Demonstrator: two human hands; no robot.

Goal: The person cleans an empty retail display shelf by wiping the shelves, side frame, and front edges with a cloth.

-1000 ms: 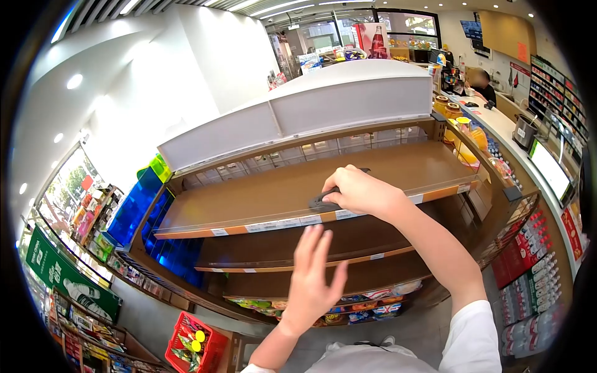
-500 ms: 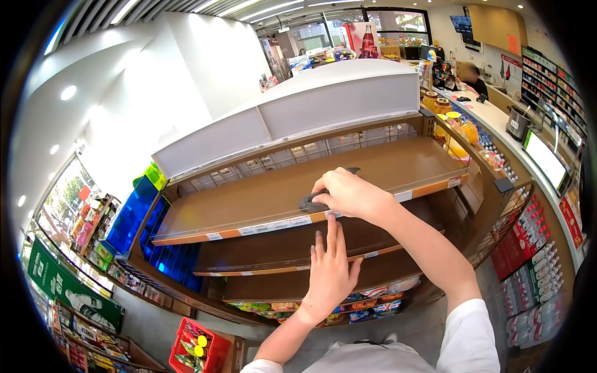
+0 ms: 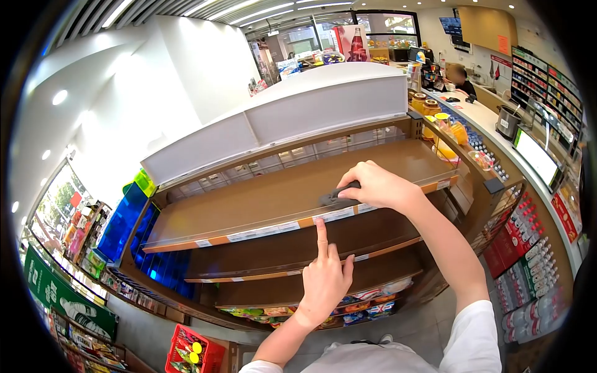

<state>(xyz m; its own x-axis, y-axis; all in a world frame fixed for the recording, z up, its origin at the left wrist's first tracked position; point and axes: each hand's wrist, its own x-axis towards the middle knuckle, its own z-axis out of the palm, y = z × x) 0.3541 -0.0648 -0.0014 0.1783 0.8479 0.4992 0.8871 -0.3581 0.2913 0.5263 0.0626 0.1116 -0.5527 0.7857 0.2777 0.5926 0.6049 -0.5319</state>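
Observation:
My right hand [image 3: 380, 184] is closed on a dark grey cloth [image 3: 337, 196], which lies against the front part of the brown top shelf [image 3: 255, 191]. My left hand [image 3: 325, 283] holds nothing. Its index finger points up and its tip meets the price label strip [image 3: 264, 232] on the shelf's front edge, while the other fingers are partly bent. A clear low guard runs along that edge. Below are a second brown shelf [image 3: 249, 261] and lower shelves, the lowest with colourful snack packets [image 3: 360, 308].
A white header board [image 3: 280, 115] stands behind the top shelf. A blue translucent panel [image 3: 122, 221] is at the left end. A red basket [image 3: 214, 357] with goods sits on the floor. Bottles [image 3: 528, 267] and a counter [image 3: 466, 112] with a person behind it are at right.
My right hand has slid the cloth rightward along the shelf. My left hand's middle finger has bent down, leaving the index finger alone raised at the label strip. The view has shifted slightly.

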